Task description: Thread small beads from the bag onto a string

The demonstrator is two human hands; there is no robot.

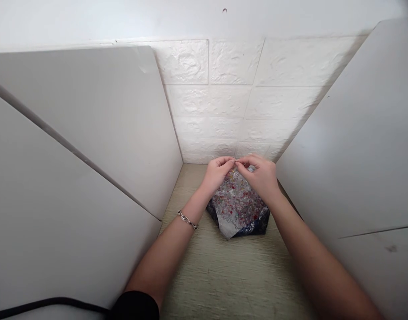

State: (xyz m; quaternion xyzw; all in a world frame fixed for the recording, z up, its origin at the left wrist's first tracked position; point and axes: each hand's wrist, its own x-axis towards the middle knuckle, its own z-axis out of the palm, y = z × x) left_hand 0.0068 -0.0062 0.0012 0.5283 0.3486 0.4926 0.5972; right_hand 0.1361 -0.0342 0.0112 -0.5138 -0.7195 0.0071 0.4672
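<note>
Both hands meet above the far side of a dark blue patterned container, which holds many small pink, red, clear and yellow beads. A pale sheet lines it, and one corner hangs over the near rim. My left hand is closed in a pinch of thumb and forefinger. Fingertip to fingertip with it, my right hand pinches too. Whatever sits between the fingertips is too small to make out. A chain bracelet circles my left wrist.
The container rests on a greenish wood-grain surface. Tall pale panels stand close on the left and right. Behind is a white brick-patterned wall. A black cable runs along the lower left.
</note>
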